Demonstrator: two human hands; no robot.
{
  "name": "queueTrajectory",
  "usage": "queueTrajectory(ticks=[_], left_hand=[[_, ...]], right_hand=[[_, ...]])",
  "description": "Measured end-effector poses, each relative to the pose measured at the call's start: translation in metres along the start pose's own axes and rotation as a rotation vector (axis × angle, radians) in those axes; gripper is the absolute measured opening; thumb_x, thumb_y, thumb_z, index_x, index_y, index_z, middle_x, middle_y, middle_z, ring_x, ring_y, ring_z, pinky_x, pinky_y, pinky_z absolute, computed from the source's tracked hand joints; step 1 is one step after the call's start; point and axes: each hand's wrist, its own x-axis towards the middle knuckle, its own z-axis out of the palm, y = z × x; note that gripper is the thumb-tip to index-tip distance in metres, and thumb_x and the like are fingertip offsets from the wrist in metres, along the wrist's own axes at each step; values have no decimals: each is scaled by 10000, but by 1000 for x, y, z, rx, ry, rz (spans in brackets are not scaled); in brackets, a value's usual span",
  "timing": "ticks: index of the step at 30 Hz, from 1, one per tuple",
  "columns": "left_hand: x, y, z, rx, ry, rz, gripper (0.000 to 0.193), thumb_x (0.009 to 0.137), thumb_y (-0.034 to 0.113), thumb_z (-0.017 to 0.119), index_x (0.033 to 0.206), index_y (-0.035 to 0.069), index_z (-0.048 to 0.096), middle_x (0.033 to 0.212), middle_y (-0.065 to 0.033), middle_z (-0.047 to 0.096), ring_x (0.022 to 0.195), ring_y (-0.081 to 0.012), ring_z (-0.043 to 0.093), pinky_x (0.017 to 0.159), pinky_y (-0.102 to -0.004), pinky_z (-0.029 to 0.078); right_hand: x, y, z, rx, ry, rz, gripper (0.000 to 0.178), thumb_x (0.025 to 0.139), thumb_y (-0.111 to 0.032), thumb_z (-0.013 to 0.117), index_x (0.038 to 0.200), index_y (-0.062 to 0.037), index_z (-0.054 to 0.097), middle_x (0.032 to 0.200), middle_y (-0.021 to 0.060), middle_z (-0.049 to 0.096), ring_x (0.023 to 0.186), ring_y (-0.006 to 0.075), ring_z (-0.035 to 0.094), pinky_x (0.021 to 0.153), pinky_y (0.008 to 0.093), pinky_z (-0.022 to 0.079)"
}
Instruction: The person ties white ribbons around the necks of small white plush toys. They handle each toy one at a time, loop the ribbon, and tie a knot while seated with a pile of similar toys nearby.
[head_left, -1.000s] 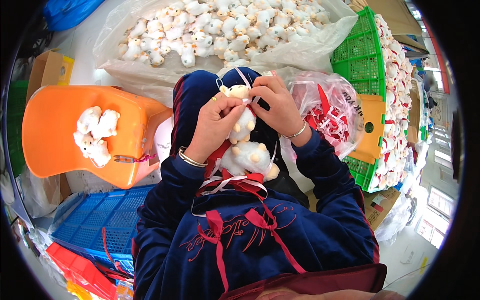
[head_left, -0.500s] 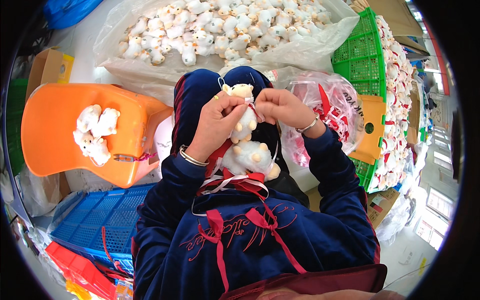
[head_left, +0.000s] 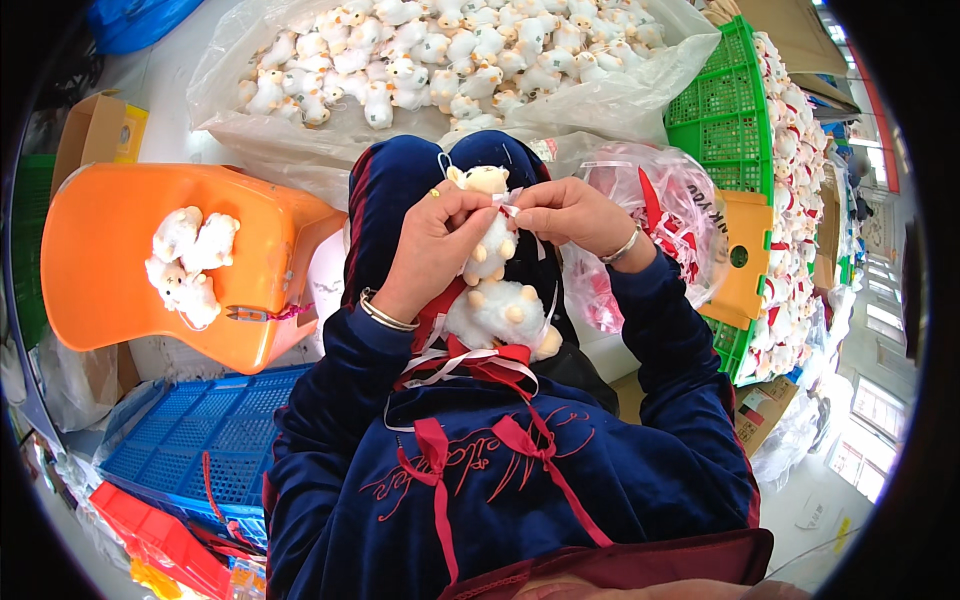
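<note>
A small white plush animal [head_left: 490, 252] with a cream face and a hanging loop stands upright over my lap. A red-and-white ribbon [head_left: 509, 206] goes about its neck. At the left side of the neck, my left hand [head_left: 430, 245] pinches the ribbon between thumb and fingers. My right hand [head_left: 580, 215] grips the ribbon from the other side, fingertips close to the left ones. Below the toy, more fluffy plush [head_left: 508, 312] rests on my lap, partly overlapped. Loose red and white ribbons [head_left: 478, 366] lie against my waist.
On my left, an orange chair [head_left: 95, 255] carries several plush toys [head_left: 190, 250] and small pliers [head_left: 247, 314]. A blue crate [head_left: 200, 440] is behind it. Ahead, plush toys [head_left: 400, 75] heap on plastic sheeting. A bag of ribbons [head_left: 655, 225] and green crate [head_left: 705, 105] stand right.
My right hand has moved slightly at the neck, its fingers now pinching the ribbon, whose white part shows more. My left hand and the toy have stayed almost in place.
</note>
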Motion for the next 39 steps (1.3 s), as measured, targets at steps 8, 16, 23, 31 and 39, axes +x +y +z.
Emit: queueTrajectory(ticks=[8, 16, 23, 31, 39], left_hand=[[0, 0, 2, -84, 4, -20, 101, 938, 74, 721, 1016, 12, 737, 819, 57, 515, 715, -18, 456, 632, -196, 367], [0, -1, -1, -29, -15, -18, 97, 938, 74, 723, 1015, 18, 741, 848, 53, 545, 732, -17, 492, 641, -190, 384], [3, 3, -7, 68, -99, 77, 113, 906, 75, 726, 1007, 29, 751, 806, 0, 556, 696, -79, 498, 625, -226, 410], [5, 7, -10, 159, -135, 161, 103, 908, 76, 730, 991, 17, 743, 844, 7, 534, 698, -60, 481, 621, -221, 384], [4, 5, -11, 151, -163, 105, 115, 907, 75, 728, 1006, 19, 744, 860, 5, 554, 710, -61, 501, 625, -216, 395]], right_hand=[[3, -3, 10, 104, 24, -208, 146, 957, -94, 699, 1070, -1, 703, 829, 20, 684, 763, 74, 655, 653, 199, 495], [9, 3, 17, 20, 164, -271, 114, 960, -66, 681, 1047, 7, 682, 876, 14, 686, 753, 73, 657, 660, 215, 522], [7, -17, 27, -153, 276, -237, 75, 965, -36, 639, 1017, 12, 664, 882, 5, 676, 749, 70, 645, 691, 225, 542], [7, -20, 22, -438, 224, -295, 143, 941, -84, 654, 1020, 25, 703, 828, 49, 698, 741, 95, 624, 688, 255, 512], [10, -27, 17, -473, 174, -273, 183, 932, -148, 680, 986, 23, 716, 781, 77, 704, 706, 119, 617, 676, 273, 508]])
